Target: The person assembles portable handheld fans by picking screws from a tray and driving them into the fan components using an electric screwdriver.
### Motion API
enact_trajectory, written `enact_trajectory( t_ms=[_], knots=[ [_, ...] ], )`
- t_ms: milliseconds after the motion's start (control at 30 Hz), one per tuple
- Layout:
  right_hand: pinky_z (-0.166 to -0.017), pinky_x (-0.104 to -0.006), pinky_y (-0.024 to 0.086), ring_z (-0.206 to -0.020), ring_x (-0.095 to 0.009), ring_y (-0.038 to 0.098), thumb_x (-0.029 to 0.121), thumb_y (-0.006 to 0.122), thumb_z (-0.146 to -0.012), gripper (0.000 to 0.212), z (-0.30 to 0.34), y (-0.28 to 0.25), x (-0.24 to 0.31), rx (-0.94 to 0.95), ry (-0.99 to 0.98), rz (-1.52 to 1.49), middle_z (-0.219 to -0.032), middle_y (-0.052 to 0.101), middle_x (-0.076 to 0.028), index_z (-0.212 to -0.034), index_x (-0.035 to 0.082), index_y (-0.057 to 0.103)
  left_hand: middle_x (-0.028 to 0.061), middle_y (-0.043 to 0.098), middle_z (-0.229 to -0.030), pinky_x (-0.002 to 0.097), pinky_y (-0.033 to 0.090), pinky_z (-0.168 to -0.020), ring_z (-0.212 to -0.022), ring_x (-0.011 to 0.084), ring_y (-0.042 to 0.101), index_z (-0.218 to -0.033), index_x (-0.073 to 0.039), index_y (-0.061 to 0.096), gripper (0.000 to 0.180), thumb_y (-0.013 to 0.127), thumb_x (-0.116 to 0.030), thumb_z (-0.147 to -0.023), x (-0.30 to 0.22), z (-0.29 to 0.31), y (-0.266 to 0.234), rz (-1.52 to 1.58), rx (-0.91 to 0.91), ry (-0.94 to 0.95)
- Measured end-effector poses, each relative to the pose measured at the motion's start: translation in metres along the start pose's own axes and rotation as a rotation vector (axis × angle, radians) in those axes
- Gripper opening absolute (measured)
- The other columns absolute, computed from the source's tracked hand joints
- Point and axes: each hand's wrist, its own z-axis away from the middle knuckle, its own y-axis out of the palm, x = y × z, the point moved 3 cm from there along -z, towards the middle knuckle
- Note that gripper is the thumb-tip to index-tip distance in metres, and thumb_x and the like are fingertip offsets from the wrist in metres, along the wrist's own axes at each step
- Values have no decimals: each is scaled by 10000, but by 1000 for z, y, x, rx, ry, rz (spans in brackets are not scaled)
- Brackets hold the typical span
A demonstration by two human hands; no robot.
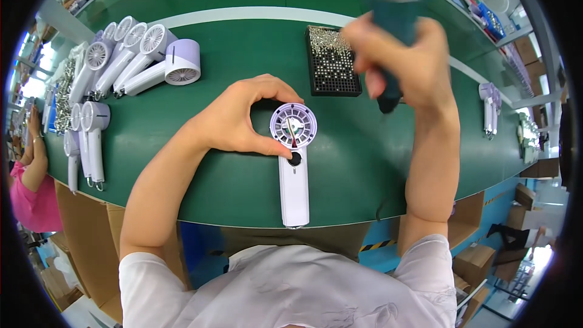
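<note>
A white handheld fan lies on the green table with its round lilac head away from me and its handle toward me. The head is uncovered, showing spokes, a central hub and thin wires. My left hand curves around the head, thumb near the dark button on the handle. Higher up and to the right, my right hand grips a dark green electric screwdriver with an orange patch, blurred by motion. Just left of that hand sits a black screw tray with rows of holes and many small screws.
At the left stand and lie several white-and-lilac handheld fans, with more nearer me. Two more fans are at the far right. A pale strip crosses the table. A person in pink works at the left.
</note>
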Motion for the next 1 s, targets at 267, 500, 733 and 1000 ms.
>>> enact_trajectory(
  t_ms=[267, 500, 733, 1000],
  knots=[
    [-412, -356, 517, -427, -179, 562, 128, 677, -972, 195, -23, 1, -31, -311, -469, -611, -621, 609, -103, -865, -32, 647, 116, 723, -1128, 368, 515, -947, -1047, 266, 673, -1155, -19, 681, 655, 977, -220, -607, -1, 4, 9, -62, -65, -21],
    [-431, -368, 450, -444, -189, 524, 218, 578, -1036, 266, -20, 17, -44, -347, -397, -456, -628, 562, -78, -899, 1, 650, 116, 722, -1102, 369, 523, -916, -1021, 272, 675, -1161, -6, 678, 647, 968, -203, -618, -1, 4, 9, -62, -92, 37],
    [-430, -365, 465, -452, -188, 539, 201, 600, -1031, 241, -21, 23, -50, -318, -433, -441, -633, 571, -80, -933, -8, 670, 147, 698, -1109, 362, 522, -900, -998, 285, 668, -1180, 21, 666, 646, 958, -165, -633, 0, 3, 11, -15, -143, 140],
    [-431, -362, 478, -454, -186, 545, 195, 609, -1026, 242, -21, 21, -53, -324, -469, -428, -632, 578, -83, -930, -18, 671, 152, 675, -1117, 368, 531, -906, -1026, 275, 673, -1189, 25, 609, 685, 970, -146, -633, 0, 2, 16, 47, -137, 72]
  ],
)
